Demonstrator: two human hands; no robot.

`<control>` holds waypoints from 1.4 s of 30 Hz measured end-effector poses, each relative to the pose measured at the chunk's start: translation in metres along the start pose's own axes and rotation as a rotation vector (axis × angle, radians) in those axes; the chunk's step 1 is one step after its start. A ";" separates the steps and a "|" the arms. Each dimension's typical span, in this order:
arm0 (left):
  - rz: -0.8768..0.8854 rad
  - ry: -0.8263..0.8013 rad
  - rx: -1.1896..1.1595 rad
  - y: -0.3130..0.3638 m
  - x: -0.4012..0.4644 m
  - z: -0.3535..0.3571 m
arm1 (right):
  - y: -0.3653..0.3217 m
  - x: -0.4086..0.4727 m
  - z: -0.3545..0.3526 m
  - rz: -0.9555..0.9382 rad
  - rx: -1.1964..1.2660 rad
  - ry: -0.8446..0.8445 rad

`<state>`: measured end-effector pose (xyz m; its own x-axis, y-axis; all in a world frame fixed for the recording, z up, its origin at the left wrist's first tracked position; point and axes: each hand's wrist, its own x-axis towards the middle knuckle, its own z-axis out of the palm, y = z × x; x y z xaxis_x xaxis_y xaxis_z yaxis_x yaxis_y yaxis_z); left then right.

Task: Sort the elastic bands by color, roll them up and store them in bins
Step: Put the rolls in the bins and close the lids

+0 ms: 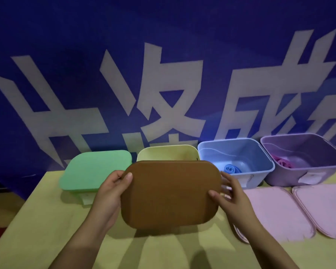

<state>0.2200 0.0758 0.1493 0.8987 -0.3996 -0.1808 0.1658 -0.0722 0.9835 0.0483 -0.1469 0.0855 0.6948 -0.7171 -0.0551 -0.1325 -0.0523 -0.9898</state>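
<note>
- The left hand point(113, 193) gripped the left edge of a brown, rounded-rectangular plastic lid point(171, 194), thumb curled over its top surface and fingers hidden beneath.
- The right hand point(232, 197) held the lid's right edge, thumb pressed on top, the other fingers spread loosely behind the rim.
- The lid looked matte and faintly grainy, and was held above the middle of the yellowish tabletop point(37, 220), tilted toward the camera.
- It hid most of the pale yellow plastic bin point(167, 152) just behind it; only the bin's smooth back wall and rounded rim showed, and its contents could not be seen.
- To the left, near the tabletop's far left corner, stood a bin shut by a mint-green square lid with soft corners point(97, 169).
- To the right of the yellow bin, along the far edge, an open light-blue translucent plastic bin point(260, 158) held a rolled blue elastic band point(231, 168) on its floor.
- Beside it, an open lilac plastic bin point(322, 150) held coiled pink elastic bands point(281, 162).
- Two flat pink rounded lids point(275, 210) point(326, 206) lay side by side near the right edge, in front of those bins.
- A blue banner with large pale characters point(163, 84) hung behind the table.
</note>
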 end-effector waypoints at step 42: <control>0.211 -0.064 1.577 -0.077 0.083 0.032 | 0.007 0.118 0.063 -0.194 -1.292 -0.113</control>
<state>0.2691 0.0188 0.0589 0.8255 -0.5577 -0.0866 -0.5589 -0.8292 0.0128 0.1742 -0.1884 0.0634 0.8256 -0.5642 -0.0002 -0.5582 -0.8167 -0.1466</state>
